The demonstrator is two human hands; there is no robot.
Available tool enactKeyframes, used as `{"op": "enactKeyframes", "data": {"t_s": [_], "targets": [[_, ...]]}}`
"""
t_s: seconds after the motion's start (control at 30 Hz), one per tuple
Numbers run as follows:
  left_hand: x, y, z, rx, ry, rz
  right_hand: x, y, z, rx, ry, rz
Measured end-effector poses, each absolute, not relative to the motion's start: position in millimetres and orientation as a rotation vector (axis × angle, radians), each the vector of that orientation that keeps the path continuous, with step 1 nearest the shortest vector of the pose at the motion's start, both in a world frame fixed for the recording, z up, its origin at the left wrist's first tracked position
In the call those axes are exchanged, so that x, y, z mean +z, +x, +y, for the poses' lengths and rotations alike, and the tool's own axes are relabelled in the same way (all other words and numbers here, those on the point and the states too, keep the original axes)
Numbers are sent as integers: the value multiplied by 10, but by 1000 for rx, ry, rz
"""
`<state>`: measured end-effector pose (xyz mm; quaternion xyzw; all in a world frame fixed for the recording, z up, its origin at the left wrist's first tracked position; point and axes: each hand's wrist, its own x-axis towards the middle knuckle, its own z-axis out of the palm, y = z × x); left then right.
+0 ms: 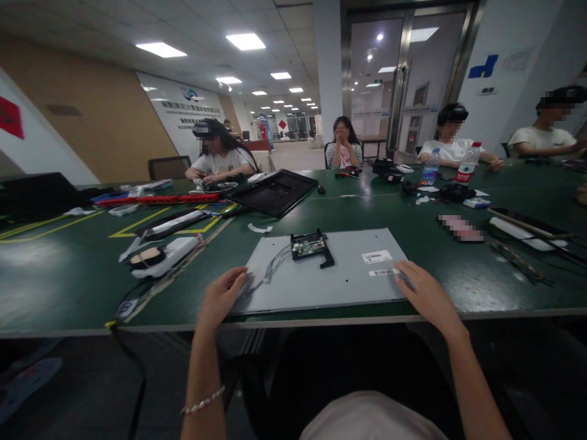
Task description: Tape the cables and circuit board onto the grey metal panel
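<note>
A flat grey metal-backed monitor panel (pixel 312 286) lies on the green table in front of me, near its front edge. On top of it sit a small circuit board in a black bracket (pixel 308 247) and thin grey cables (pixel 274 264) running to the left. White labels (pixel 376 256) are stuck on its right part. My left hand (pixel 224 294) grips the panel's left edge, thumb on top. At the right edge, my right hand (pixel 422 292) holds the panel, its fingers resting over the rim. The undersides of both grips are hidden.
Behind the panel lies a black monitor shell (pixel 277 190). A white power strip (pixel 167 256) with a dark cable stands to the left. Bottles (pixel 468 164), a phone-like pink item (pixel 460 228) and cables are on the right. Several people sit across the table.
</note>
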<state>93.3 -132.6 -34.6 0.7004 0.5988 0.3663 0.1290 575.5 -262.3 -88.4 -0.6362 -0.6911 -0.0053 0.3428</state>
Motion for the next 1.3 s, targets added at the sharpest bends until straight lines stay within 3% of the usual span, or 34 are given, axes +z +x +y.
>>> {"op": "enactKeyframes", "data": {"t_s": [0.43, 0.53, 0.63, 0.77, 1.0, 1.3], "targets": [[-335, 1027, -1375, 1158, 2134, 1887, -845, 5769, -2649, 11, -1718, -1830], [-220, 1279, -1447, 1354, 2275, 2058, -844, 5764, -2648, 8, -1729, -1825], [-107, 1743, -1485, 1392, 2372, 1916, -844, 5762, -2644, 1, -1719, -1811], [-118, 2316, -1335, 1020, 2612, 1558, -824, 5750, -2642, 3, -1722, -1808], [-337, 2399, -1015, 465, 2658, 1729, -800, 5740, -2643, 0, -1728, -1808], [-442, 2457, -1106, 493, 2704, 1697, -785, 5740, -2648, 16, -1715, -1807]]}}
